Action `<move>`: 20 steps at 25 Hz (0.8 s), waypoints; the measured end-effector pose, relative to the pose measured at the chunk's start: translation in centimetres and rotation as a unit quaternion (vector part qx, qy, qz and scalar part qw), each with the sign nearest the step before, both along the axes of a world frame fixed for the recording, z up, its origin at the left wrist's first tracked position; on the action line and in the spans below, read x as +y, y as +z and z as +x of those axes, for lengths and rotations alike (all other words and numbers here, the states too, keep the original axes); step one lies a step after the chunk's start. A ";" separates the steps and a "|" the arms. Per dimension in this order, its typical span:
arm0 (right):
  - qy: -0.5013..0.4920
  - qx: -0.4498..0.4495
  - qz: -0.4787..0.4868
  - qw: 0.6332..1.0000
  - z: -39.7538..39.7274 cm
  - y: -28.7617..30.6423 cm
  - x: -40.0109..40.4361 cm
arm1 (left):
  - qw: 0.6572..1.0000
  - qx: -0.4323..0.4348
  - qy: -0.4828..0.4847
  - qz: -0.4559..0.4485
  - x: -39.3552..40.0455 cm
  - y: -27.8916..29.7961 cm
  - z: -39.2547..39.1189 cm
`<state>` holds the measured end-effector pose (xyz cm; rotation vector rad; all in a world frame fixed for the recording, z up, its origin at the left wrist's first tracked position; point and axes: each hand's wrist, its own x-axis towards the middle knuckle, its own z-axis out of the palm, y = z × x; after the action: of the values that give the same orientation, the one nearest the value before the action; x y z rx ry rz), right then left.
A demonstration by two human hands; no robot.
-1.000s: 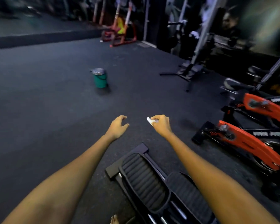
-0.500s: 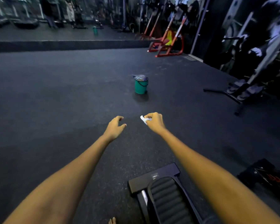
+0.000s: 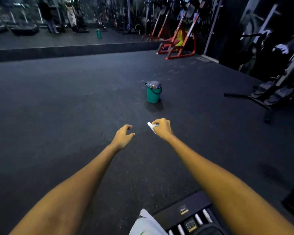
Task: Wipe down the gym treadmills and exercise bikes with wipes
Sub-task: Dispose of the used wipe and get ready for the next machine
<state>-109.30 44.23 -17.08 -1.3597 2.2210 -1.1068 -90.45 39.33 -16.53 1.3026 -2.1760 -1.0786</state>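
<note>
A small white wipe (image 3: pixel 151 127) is bunched in the right hand (image 3: pixel 161 128), pinched between the curled fingers and thumb. Only a short crumpled end shows, sticking out of the fist toward the left; its long axis runs slantwise from upper left to lower right, following the line of the knuckles. The hand holds it in the air above the dark rubber floor (image 3: pixel 58 107), with the arm stretched forward.

The left hand (image 3: pixel 123 135) hangs beside it, a little apart, fingers loosely curled and holding nothing.

Beyond the right hand, near the middle of the floor, a green bin (image 3: pixel 153 92) with a shiny lid and a wire handle stands upright. A black machine base (image 3: pixel 190 216) lies at the bottom edge under the right forearm, with white cloth (image 3: pixel 146 224) just beside it. Red frames (image 3: pixel 178 48) stand at the far right corner of the floor, by a mirror wall (image 3: pixel 66 19). A black bench frame (image 3: pixel 261 97) sits along the right edge.
</note>
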 end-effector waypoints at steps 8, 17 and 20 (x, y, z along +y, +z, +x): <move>-0.032 -0.024 -0.009 0.999 -8.4 -0.2 -15.2 | 1.000 -0.005 -0.029 0.002 -16.3 -0.8 -8.5; -0.042 -0.028 0.004 0.999 -22.4 1.5 -32.3 | 0.999 0.002 -0.049 -0.004 -35.3 1.2 -23.1; -0.049 -0.029 -0.003 0.998 -26.8 1.4 -37.3 | 0.999 0.011 -0.052 -0.006 -40.6 1.0 -28.1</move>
<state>-136.09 6.94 -15.69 -1.2174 2.2651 -1.1709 -118.55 -1.26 -15.49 1.1785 -2.2528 -1.1101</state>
